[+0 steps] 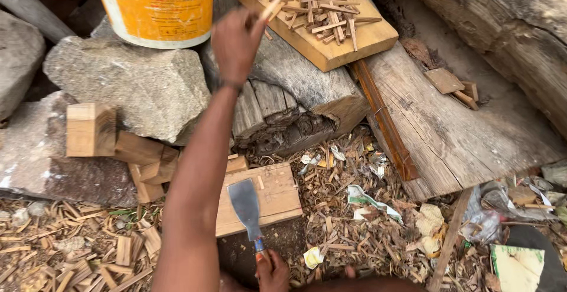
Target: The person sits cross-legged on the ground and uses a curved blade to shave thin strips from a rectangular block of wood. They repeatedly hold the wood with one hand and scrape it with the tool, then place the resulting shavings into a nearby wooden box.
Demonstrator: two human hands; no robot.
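Right hand (pixel 273 271) cut by bottom edge; orange bucket (pixel 155 5) top cropped.

Bare arms; thin dark band at left wrist (pixel 231 84)

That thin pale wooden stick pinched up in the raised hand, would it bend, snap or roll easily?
The thin pale wooden stick in the left hand looks very light, since fingertips alone hold it. Being a slim split sliver, it would probably snap rather than flex far. Its flat-sided look, like the sticks piled on the light wooden board, suggests it would not roll.
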